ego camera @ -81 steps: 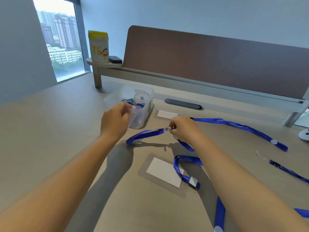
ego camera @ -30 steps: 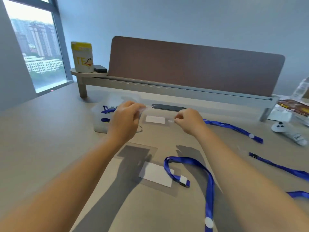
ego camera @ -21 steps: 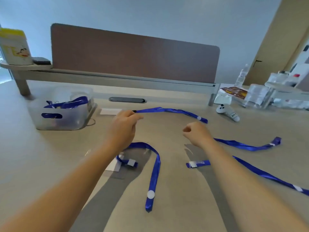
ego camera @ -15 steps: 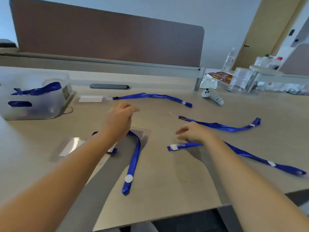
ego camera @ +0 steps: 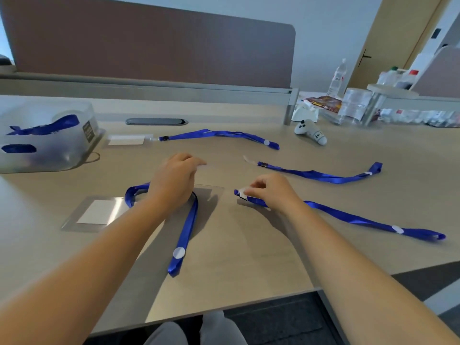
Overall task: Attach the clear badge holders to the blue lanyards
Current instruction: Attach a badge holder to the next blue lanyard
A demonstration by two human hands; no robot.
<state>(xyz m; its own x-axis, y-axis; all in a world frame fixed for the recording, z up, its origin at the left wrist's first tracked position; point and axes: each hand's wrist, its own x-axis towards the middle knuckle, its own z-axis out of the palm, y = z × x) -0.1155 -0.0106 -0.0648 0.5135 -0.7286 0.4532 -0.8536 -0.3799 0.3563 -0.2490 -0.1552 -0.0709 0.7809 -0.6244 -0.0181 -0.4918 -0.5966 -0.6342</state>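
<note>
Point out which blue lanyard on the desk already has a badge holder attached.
The far lanyard, lying nearest the divider: its black clip end joins a clear badge holder with a white card. The other lanyards' ends show no holder attached.

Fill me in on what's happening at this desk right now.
A person is fitting clear badge holders onto blue lanyards. The right hand pinches the clip end of one lanyard lying on the desk. The left hand hovers with curled fingers over another lanyard beside a loose badge holder. At the back, one finished lanyard already carries a holder. A clear bin holds more.
</note>
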